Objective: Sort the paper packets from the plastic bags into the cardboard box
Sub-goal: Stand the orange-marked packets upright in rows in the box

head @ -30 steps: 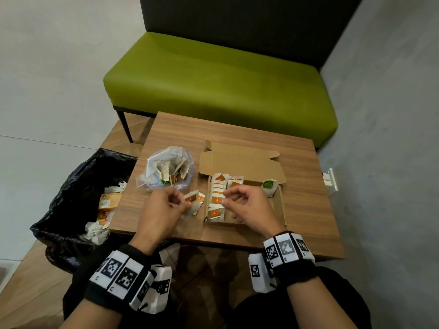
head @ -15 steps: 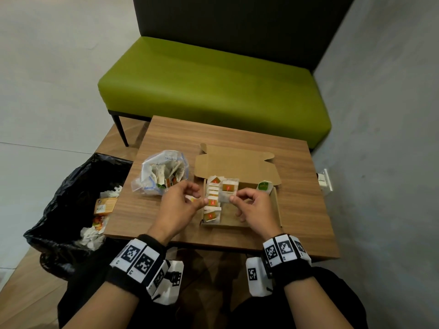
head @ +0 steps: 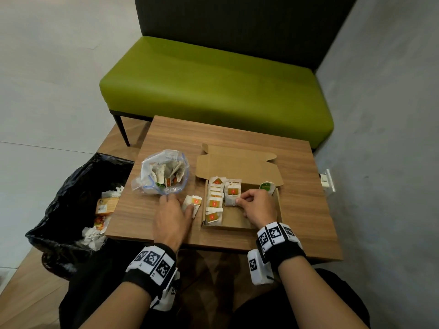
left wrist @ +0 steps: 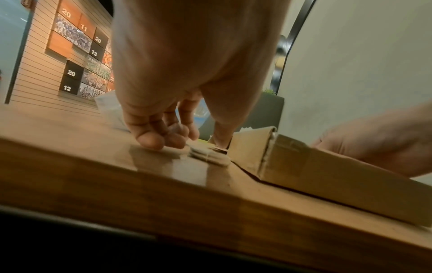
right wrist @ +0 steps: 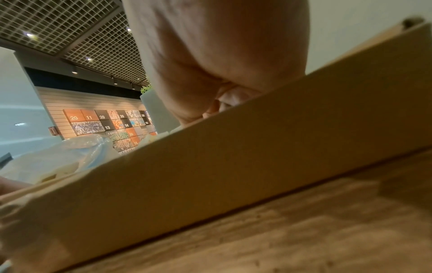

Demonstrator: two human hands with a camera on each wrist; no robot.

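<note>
Head view, R hand (head: 257, 205) pinches packet (head: 232, 193)

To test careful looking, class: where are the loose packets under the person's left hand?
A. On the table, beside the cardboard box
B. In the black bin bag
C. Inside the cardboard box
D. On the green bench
A: the left hand rests on loose packets lying on the table, just outside the cardboard box wall.

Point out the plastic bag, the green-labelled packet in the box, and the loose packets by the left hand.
plastic bag (head: 164, 173): head view, its open mouth.
green-labelled packet (head: 266, 187): head view, its green label.
loose packets (head: 194, 201): head view, orange label of the top one.
</note>
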